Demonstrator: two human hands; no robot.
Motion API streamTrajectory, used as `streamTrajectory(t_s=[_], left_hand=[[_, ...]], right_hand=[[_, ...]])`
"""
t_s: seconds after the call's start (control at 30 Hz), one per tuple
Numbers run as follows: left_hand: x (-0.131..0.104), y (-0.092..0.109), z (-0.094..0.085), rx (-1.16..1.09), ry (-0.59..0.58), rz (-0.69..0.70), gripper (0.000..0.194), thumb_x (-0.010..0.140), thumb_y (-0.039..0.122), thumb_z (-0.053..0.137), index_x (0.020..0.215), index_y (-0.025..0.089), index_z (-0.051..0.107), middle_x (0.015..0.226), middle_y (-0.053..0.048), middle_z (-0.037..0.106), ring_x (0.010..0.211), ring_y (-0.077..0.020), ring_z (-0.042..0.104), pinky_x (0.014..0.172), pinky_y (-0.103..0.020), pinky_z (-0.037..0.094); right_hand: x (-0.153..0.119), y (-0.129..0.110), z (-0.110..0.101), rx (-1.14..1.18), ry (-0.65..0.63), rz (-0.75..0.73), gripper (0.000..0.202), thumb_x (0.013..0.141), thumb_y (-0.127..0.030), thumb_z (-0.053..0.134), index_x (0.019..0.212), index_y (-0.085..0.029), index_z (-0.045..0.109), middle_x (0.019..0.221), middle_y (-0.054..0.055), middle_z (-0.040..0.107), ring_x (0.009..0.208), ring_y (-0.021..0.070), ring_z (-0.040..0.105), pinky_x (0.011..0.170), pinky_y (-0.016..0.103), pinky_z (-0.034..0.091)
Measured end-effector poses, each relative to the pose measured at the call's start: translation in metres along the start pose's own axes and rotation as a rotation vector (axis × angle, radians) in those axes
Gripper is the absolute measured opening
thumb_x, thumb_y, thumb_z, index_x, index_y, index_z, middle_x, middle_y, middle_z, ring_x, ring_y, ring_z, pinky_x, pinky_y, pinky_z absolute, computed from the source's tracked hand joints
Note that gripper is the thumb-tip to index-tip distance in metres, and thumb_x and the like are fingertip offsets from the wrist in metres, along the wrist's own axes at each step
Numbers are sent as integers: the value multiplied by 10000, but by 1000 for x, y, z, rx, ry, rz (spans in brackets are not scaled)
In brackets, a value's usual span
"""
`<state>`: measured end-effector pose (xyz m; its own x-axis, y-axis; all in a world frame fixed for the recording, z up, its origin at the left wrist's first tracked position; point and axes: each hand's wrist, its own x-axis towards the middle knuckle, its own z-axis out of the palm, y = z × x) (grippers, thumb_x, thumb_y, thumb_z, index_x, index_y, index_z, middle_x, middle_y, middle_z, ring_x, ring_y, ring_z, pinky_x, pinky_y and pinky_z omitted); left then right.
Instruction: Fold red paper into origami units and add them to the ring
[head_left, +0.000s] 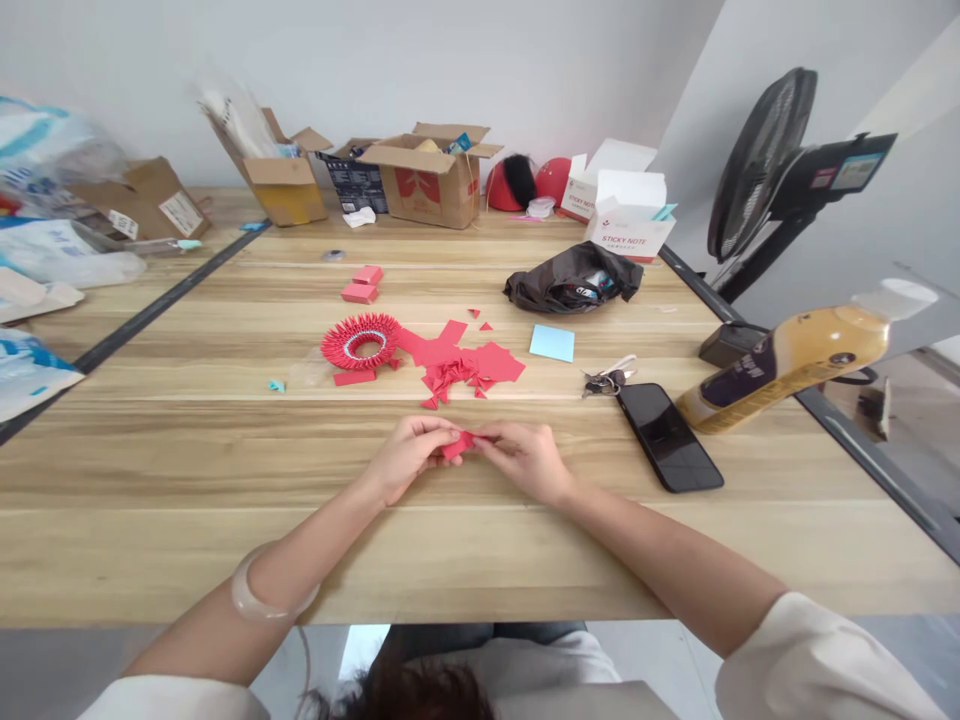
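A small piece of red paper is pinched between my two hands over the near middle of the table. My left hand grips its left side with the thumb on top. On its right edge, the fingers of my right hand are pressed together. Beyond my hands lies a pile of folded red pieces on flat red sheets. To the left of the pile sits a spiky red ring with a light blue inner rim. One red pad lies by the ring, and two red blocks are farther back.
A phone, keys, a tilted bottle and a blue note pad are on the right. Behind are a black bag, open cartons and a fan. Plastic bags lie far left.
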<state>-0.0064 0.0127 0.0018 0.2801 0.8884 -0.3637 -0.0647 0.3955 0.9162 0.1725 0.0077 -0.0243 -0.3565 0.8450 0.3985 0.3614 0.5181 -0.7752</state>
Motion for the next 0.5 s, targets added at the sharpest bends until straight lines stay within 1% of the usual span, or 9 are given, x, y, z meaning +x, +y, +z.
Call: streamTrajectory(t_s=[0.1, 0.23, 0.37, 0.5], left_hand=[[0, 1, 0, -53, 19, -13, 95, 641, 217, 677, 646, 123, 666, 554, -6, 603, 496, -90, 522, 537, -218, 416], [-1, 3, 0, -93, 22, -23, 86, 639, 204, 673, 639, 119, 665, 526, 1, 584, 482, -86, 521, 512, -206, 407], [-1, 3, 0, -77, 0, 4, 94, 647, 209, 673, 619, 119, 663, 532, 0, 578, 490, -83, 515, 519, -208, 412], [-2, 3, -1, -9, -18, 26, 132, 655, 236, 693, 611, 116, 659, 528, -2, 567, 503, -78, 497, 525, -206, 412]], right_hand=[[-1, 2, -2, -110, -53, -152, 223, 836, -194, 488, 992, -228, 645, 929, 45, 704, 833, 181, 662, 754, 298, 531], [-1, 5, -3, -124, -88, -294, 279, 854, -187, 463, 1090, -235, 603, 1019, 53, 676, 923, 181, 637, 819, 313, 516], [1, 5, -5, -165, -121, -365, 276, 864, -182, 450, 1091, -206, 604, 1054, 86, 656, 963, 184, 617, 847, 321, 509], [2, 6, -5, -192, -150, -388, 264, 871, -175, 433, 1059, -189, 619, 1046, 100, 654, 970, 182, 611, 848, 316, 510]])
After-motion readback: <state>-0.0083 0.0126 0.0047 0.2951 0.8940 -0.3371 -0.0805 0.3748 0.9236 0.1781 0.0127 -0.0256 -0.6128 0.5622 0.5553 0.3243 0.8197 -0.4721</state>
